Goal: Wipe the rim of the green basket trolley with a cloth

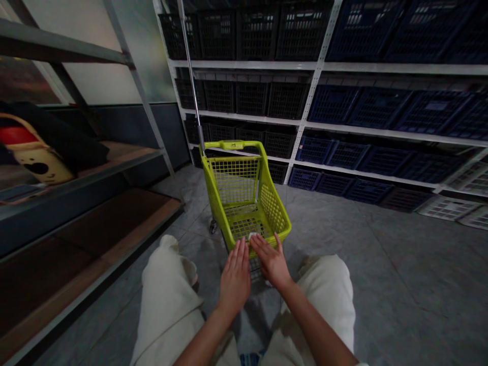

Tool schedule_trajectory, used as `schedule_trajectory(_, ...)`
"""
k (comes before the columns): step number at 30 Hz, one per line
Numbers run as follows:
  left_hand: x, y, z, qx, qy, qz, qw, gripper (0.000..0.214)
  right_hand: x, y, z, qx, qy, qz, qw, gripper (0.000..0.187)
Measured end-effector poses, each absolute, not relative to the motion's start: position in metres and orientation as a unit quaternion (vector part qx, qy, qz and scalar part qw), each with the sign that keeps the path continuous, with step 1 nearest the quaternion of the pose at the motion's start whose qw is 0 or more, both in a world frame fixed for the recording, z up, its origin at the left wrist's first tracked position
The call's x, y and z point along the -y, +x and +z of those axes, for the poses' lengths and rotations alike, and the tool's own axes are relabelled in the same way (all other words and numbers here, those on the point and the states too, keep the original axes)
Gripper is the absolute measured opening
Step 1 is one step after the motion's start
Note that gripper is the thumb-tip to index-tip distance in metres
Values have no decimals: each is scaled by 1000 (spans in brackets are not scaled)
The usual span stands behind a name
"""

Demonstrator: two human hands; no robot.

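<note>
Where lime shopping cart (pixel 234 180) stands on tiled floor (pixel 381 264), left hand (pixel 234 277) and right hand (pixel 271 259) flat, open, gripping nothing, fingertips at near rim.

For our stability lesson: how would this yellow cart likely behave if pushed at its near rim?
The cart probably rolls: a wheel shows, on smooth floor. Its thin mesh walls suggest lightness, so it might tip, being tall and narrow.

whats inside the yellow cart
Mostly bare mesh: the floor and walls of the cart show nothing large. One small white thing lies at the near rim, between the left hand and right hand. They cover the near edge, so anything beneath is hidden.
</note>
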State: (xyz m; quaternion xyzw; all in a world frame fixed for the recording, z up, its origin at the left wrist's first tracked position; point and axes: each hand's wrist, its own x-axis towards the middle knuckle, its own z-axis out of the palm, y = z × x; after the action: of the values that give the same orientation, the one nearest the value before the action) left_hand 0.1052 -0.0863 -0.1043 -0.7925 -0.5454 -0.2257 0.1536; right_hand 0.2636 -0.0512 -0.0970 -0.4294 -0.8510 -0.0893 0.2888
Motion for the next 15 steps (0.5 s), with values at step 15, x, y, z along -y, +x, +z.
schedule_trajectory(15, 78, 114, -102, 556, -773, -272, 137, 63, 20, 365, -104, 798, -502, -94, 319, 72)
